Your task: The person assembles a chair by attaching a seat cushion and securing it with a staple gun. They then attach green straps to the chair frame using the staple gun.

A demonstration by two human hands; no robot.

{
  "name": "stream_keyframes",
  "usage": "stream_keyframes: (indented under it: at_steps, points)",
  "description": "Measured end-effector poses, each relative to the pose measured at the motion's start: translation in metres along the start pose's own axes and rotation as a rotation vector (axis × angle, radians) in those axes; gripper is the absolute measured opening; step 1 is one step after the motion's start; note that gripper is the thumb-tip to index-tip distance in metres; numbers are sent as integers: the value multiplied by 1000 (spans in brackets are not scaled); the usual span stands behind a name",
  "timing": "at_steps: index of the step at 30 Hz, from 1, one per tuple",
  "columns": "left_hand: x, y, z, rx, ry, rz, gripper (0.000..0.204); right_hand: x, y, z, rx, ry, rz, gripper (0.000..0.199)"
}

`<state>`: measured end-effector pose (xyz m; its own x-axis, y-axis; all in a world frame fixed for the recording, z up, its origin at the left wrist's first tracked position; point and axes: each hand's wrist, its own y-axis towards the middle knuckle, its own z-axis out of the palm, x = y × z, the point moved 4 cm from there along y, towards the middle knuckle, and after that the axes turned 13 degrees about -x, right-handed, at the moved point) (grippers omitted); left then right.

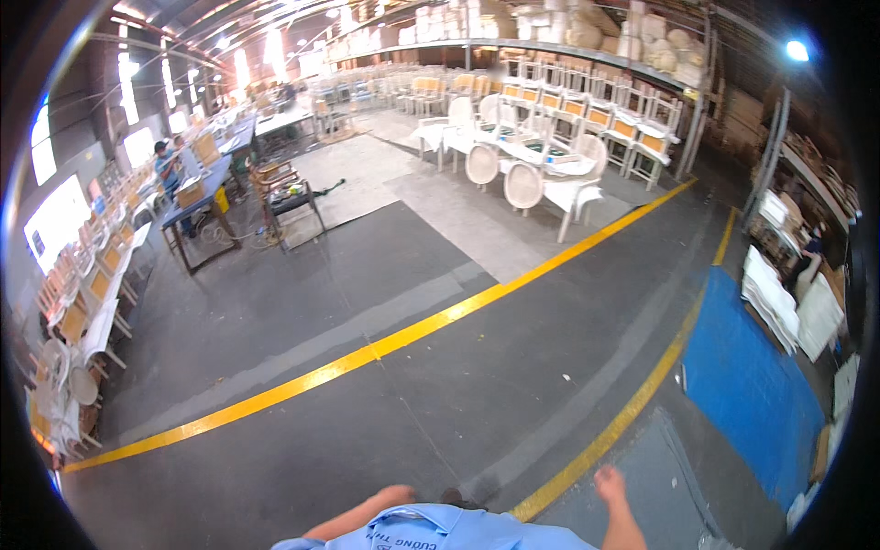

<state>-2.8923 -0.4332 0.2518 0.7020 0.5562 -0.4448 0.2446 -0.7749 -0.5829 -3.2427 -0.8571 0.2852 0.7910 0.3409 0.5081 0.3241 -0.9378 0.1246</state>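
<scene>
1. Left hand (396, 496): seen at the lower edge, below the long yellow line (403, 339), with a bare forearm behind it. Nothing is seen held. Whether the fingers are spread or curled cannot be told at this size.
2. Right hand (610, 478): also below the long yellow line, hung over the floor (275, 312) and well apart from the left hand. Nothing is seen in it, and the set of its fingers cannot be told either.
3. Second yellow line (623, 417): the thing nearest both hands. It is painted on the floor and runs up between them, to the right of the long yellow line.
4. Blue collared shirt (440, 532): worn by the person, seen between the two forearms.
5. Blue floor patch (747, 385): right of the long yellow line, beside stacked white panels (770, 298).
6. White chairs (541, 183): grouped beyond the long yellow line.
7. Counter (197, 197): far left beyond the long yellow line, with another person (168, 165) at it.
8. Step in hand, judged: the open floor is being crossed with both hands free, and no handling has begun.
9. Next move, judged: nothing lies within reach, so ground would have to be covered before anything could be grasped.
</scene>
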Motion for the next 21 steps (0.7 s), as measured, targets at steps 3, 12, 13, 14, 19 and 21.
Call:
stream_keyframes:
  at_steps: [3,12,13,14,19,21]
  points:
    - [42,36,-99,-314,-147,-272,52,31,-64,109,674,192,464,38]
    - [102,234,-303,-372,-372,-310,54,188,171,236,982,-151,311,43]
    - [101,253,-314,-328,-451,-300,54,196,216,244,948,-193,312,44]
    - [102,271,-325,-279,-530,-297,54,203,271,248,897,-255,300,46]
    - [141,338,-412,-402,-763,-379,62,295,589,260,429,-294,244,54]
    - [174,378,-468,-516,-1027,-348,67,388,726,268,160,183,190,33]
